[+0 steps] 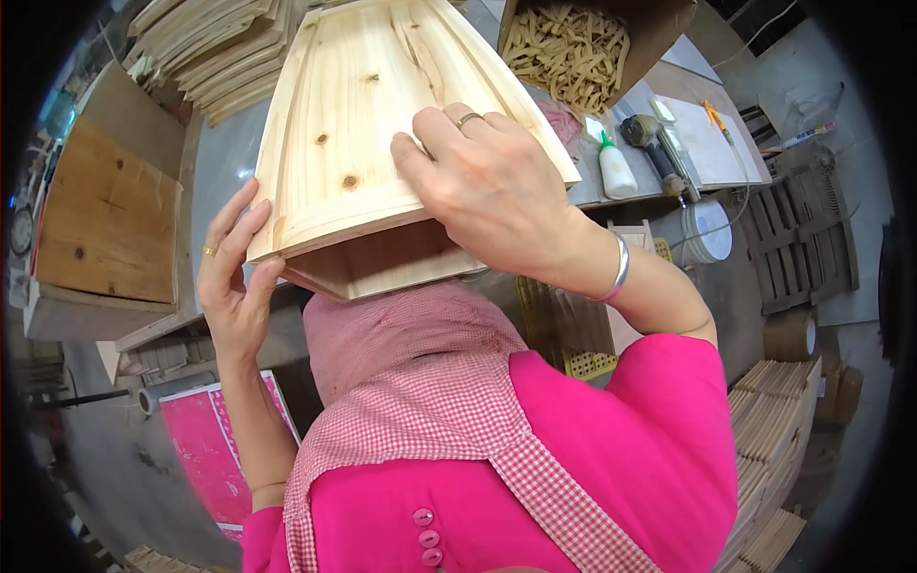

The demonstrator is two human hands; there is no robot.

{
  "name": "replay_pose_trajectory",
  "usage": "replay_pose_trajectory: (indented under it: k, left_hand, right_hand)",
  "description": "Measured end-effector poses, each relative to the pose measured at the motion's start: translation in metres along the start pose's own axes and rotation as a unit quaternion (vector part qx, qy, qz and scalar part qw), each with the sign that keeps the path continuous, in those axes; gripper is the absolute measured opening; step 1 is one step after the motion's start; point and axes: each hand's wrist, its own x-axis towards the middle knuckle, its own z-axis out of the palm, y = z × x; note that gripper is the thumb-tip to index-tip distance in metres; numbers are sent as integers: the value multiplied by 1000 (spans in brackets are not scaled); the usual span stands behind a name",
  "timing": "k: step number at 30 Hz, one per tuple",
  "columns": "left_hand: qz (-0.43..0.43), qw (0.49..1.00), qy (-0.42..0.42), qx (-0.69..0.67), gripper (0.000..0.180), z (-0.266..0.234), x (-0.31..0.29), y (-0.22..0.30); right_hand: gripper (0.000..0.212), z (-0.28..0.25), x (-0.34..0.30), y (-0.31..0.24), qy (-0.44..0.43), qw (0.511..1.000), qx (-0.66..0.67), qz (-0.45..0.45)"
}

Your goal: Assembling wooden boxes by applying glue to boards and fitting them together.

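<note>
A pale wooden box (368, 115) with a framed, knotty panel on top lies in front of me, its open end toward my body. My left hand (234, 277) grips its near left corner, thumb on the near rim and fingers along the side. Over the near right part of the panel, my right hand (492, 186) is closed, with fingers curled down against the wood. Whatever those fingers may hold is hidden beneath them.
Right of the box, a carton (654, 29) holds light-coloured strips; a white squeeze bottle (618, 172) and a dark power tool (654, 153) are on the bench (215, 158). A white bucket (709, 234) is below. Wooden panels (215, 43) are stacked back left, near another wooden box (110, 220).
</note>
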Motion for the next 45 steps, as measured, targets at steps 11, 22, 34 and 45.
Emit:
replay_pose_trajectory:
  k: [11, 22, 34, 45]
  left_hand:
    - [0, 998, 3, 61, 46, -10, -6, 7]
    - [-8, 996, -52, 76, 62, -16, 1, 12]
    - [-45, 996, -71, 20, 53, -27, -1, 4]
    - [-307, 938, -6, -162, 62, 17, 135, -65]
  right_hand:
    - [61, -26, -64, 26, 89, 954, 252, 137]
    - [70, 31, -104, 28, 224, 782, 500, 298]
    - [76, 33, -105, 30, 201, 809, 468, 293]
    - [54, 112, -28, 113, 137, 758, 563, 300]
